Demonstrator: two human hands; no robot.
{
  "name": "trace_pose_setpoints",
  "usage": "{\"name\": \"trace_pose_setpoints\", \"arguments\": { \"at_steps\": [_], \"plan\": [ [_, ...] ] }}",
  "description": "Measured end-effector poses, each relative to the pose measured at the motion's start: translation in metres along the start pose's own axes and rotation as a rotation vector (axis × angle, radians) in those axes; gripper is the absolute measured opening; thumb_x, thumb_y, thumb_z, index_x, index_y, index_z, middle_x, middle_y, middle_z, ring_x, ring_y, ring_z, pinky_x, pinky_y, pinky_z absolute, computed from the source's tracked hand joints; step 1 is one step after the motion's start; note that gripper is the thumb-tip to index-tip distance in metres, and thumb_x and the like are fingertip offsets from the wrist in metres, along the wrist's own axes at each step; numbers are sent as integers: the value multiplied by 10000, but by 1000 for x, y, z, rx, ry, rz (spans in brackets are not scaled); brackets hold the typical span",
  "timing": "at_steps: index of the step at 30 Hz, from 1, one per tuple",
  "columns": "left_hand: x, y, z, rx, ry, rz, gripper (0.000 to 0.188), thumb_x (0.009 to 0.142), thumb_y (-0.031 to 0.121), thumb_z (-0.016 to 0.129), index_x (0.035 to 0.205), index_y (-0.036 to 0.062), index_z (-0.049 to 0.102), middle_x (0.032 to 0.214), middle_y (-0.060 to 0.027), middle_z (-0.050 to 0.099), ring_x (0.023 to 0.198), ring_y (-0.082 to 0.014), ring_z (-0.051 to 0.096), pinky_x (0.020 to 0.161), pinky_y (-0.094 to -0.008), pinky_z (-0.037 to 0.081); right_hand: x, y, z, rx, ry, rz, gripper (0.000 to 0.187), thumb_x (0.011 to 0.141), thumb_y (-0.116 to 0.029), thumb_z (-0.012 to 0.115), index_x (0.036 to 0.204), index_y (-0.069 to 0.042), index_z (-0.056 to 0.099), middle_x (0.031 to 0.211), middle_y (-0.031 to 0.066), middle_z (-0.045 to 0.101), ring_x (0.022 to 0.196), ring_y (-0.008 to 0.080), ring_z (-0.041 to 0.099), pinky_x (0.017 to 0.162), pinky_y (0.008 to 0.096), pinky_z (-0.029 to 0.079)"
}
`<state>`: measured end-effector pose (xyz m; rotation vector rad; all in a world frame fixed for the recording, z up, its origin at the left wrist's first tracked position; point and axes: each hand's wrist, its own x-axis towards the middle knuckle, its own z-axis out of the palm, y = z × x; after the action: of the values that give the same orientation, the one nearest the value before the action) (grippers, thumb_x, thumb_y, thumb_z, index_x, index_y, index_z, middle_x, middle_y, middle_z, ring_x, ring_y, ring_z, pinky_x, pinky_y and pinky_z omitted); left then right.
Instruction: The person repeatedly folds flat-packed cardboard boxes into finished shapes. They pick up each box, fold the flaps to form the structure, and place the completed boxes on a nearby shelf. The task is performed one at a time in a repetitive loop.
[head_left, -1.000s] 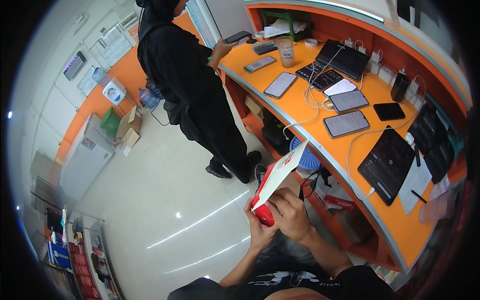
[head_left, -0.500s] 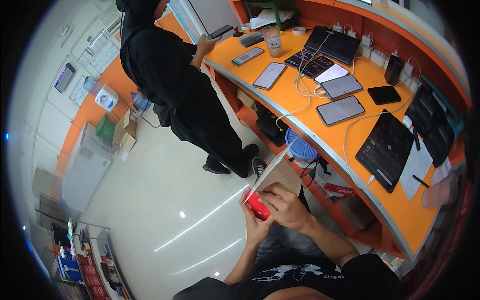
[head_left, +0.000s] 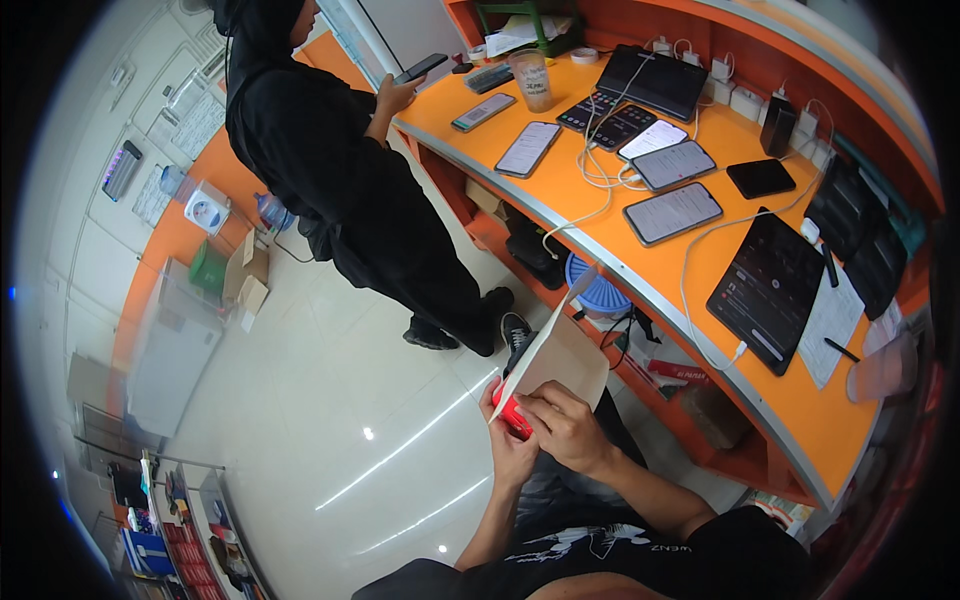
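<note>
Red piece sits below the middle of the head view, grasped by the left hand, which wraps its left side and underside. The right hand bunches its fingertips against the same piece; whether they pinch or merely press, I cannot tell. A cream card rises tilted from the hands toward mid-frame; whether it is joined to the piece is hidden.

Good handling here probably means a steady left hold with small fingertip movements from the right, light enough not to crease the card. Its tall panel looks apt to catch, so keeping it clear of the orange counter at right makes sense. Behind the card's top corner shows a blue basket, and a white cable droops over the counter's edge. Phones and a black tablet crowd the upper right; a person in black stands upper left.
</note>
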<state>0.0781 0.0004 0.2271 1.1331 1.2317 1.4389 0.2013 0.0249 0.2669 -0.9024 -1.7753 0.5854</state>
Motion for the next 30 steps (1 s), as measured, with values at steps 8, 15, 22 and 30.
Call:
{"name": "trace_pose_setpoints", "arguments": {
  "at_steps": [8, 15, 22, 30],
  "plan": [
    [-2, -29, -9, -111, 6, -40, 840, 890, -7, 759, 1553, 58, 248, 1418, -131, 462, 1311, -224, 498, 1114, -340, 409, -1, 2, 3, -125, 10, -99, 406, 789, 31, 689, 1194, 41, 708, 969, 121, 657, 898, 271, 668, 758, 358, 582],
    [-6, -12, -5, -114, 18, -57, 891, 863, 15, 801, 1555, 70, 243, 1412, -136, 464, 1296, -224, 504, 1092, -347, 435, -12, -10, 10, -90, 15, 26, 396, 769, 44, 703, 1160, 4, 741, 904, 98, 637, 840, 268, 650, 690, 366, 566],
    [-1, -7, -4, -194, 76, -101, 894, 852, 63, 809, 1554, 87, 255, 1399, -131, 469, 1242, -208, 541, 1062, -340, 457, -17, -7, 12, -84, -18, -9, 333, 811, -20, 733, 1143, 3, 743, 1019, 130, 645, 919, 295, 652, 798, 406, 557],
    [3, 3, -61, -597, -78, -272, 973, 788, -40, 671, 1619, 142, 200, 1523, -110, 446, 1407, -261, 467, 1129, -415, 457, 7, 0, -64, -158, 351, 134, 640, 811, -44, 803, 1398, 17, 556, 1370, 241, 506, 1272, 398, 522, 1020, 453, 468]
  ]
}}
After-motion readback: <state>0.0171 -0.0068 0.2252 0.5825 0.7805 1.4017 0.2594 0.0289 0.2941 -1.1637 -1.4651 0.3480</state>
